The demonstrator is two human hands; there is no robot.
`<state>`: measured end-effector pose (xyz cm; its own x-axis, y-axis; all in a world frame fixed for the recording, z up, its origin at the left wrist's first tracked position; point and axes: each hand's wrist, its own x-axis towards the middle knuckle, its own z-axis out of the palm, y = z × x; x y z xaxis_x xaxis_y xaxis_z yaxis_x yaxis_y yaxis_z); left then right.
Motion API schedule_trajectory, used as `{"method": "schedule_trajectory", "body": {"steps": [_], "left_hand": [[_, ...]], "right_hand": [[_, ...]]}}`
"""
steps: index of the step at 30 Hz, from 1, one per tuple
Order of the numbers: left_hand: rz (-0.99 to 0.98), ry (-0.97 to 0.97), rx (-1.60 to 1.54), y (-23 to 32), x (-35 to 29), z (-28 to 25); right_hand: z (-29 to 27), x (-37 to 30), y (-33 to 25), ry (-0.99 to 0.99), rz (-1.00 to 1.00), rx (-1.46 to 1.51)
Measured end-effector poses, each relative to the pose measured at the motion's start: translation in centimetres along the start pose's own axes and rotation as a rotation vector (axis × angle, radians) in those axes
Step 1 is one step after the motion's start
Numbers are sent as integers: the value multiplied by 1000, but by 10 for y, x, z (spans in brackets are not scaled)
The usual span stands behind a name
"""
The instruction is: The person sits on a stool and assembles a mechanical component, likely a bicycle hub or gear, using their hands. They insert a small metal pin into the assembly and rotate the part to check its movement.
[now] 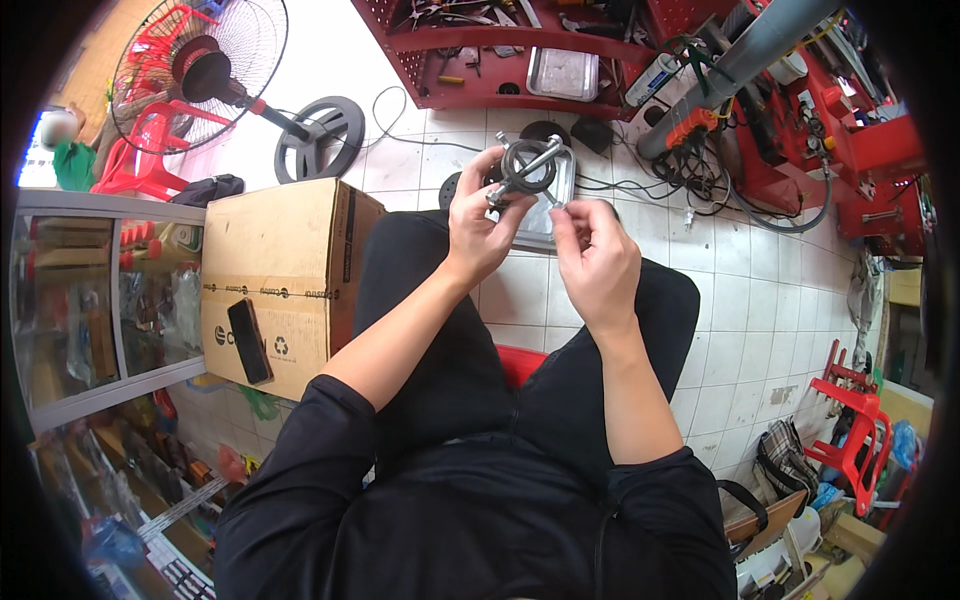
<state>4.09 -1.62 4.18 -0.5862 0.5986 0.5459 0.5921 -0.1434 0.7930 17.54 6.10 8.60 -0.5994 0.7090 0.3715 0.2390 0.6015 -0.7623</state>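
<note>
My left hand (pixel 478 230) is closed around a metal part with a dark round ring (pixel 528 166) and silver rods sticking out of it. I cannot tell its exact kind. The part is held up in front of my knees, above a silver metal tray (pixel 568 185) on the floor. My right hand (pixel 602 262) pinches a thin metal rod (pixel 552 197) between thumb and fingers, its upper end at the lower right of the ring. Whether the rod belongs to the part or is a separate tool is unclear.
Left of my knee stands a cardboard box (pixel 270 240) with a black phone (pixel 250 342) on it. Beyond are a standing fan (pixel 210 75) and a person in green (pixel 75 163). A red tool rack (pixel 470 95) is ahead; cables (pixel 690 185) lie right, near a red stool (pixel 860 430).
</note>
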Motion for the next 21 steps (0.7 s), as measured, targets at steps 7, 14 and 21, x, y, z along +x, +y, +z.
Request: {"method": "schedule_trajectory", "body": {"steps": [7,14,21], "left_hand": [[-45,4,-69,-8,-1,3],[16,-24,9,-5,2,2],[48,-49,40,3,4,0]], "right_hand": [[-2,5,-5,-42,47,34],[3,6,3,5,25,66],[2,3,5,-81,35,-21]]}}
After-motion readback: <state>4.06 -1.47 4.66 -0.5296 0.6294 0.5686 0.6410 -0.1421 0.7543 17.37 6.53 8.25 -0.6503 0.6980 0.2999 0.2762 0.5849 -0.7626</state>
